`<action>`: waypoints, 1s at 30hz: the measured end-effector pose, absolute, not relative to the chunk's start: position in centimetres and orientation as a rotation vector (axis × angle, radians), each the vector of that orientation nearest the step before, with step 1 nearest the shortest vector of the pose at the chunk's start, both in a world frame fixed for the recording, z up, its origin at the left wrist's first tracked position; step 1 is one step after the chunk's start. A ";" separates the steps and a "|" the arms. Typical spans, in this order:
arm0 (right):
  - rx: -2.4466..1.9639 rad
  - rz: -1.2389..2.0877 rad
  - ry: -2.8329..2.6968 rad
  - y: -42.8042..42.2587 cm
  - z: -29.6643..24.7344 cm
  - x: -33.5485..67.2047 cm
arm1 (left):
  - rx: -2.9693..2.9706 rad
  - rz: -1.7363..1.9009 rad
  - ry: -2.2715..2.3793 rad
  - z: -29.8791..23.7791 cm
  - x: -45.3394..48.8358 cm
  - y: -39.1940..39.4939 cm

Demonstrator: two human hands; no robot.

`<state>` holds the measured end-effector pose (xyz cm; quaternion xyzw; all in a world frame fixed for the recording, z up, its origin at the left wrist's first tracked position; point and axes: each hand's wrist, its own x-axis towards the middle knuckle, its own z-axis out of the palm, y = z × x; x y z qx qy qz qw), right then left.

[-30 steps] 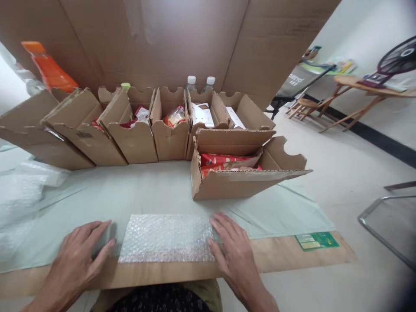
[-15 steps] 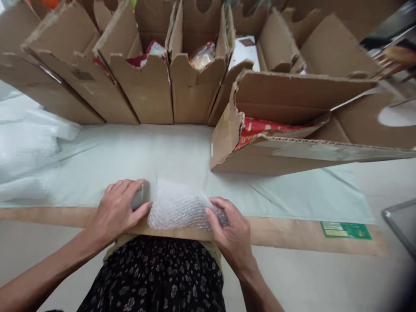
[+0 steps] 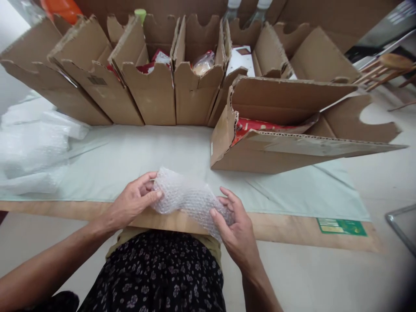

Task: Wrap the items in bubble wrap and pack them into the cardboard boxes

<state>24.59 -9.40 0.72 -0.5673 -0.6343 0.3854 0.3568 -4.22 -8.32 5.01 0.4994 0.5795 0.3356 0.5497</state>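
Observation:
A bundle of clear bubble wrap [image 3: 186, 197] is held just above the table's near edge, between both my hands. My left hand [image 3: 133, 201] pinches its left end with thumb and fingers. My right hand [image 3: 235, 232] grips its lower right end, fingers curled round it. Whatever lies inside the wrap is hidden. Below the hands shows a dark flowered garment [image 3: 159, 277] on my lap.
A pale green sheet [image 3: 130, 151] covers the wooden table [image 3: 292, 232]. A row of open cardboard boxes [image 3: 152, 91] with packets stands at the back, and a larger open box [image 3: 276, 138] with red packets lies right. Loose white plastic [image 3: 29, 147] lies at the left.
The flat sheet of bubble wrap has been rolled into a bundle and lifted off the table. Both hands closed round its ends. The view has tilted down.

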 end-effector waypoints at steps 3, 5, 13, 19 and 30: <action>-1.337 1.260 -1.503 -10.3 1.2 24.6 | 1.330 0.831 1.474 5.8 -3.9 -6.2; -1.240 1.413 -1.423 -11.2 1.4 24.1 | 1.570 0.773 1.548 6.1 -3.7 -3.7; -1.303 1.568 -1.201 -14.0 0.6 21.0 | 2.360 0.600 1.545 3.6 -1.8 -0.2; -1.228 1.789 -0.983 -13.6 0.4 21.7 | 2.416 0.585 1.051 2.5 -2.4 -12.5; -1.202 1.233 -1.346 -14.0 1.0 22.7 | 1.895 0.977 1.549 1.4 0.3 -12.2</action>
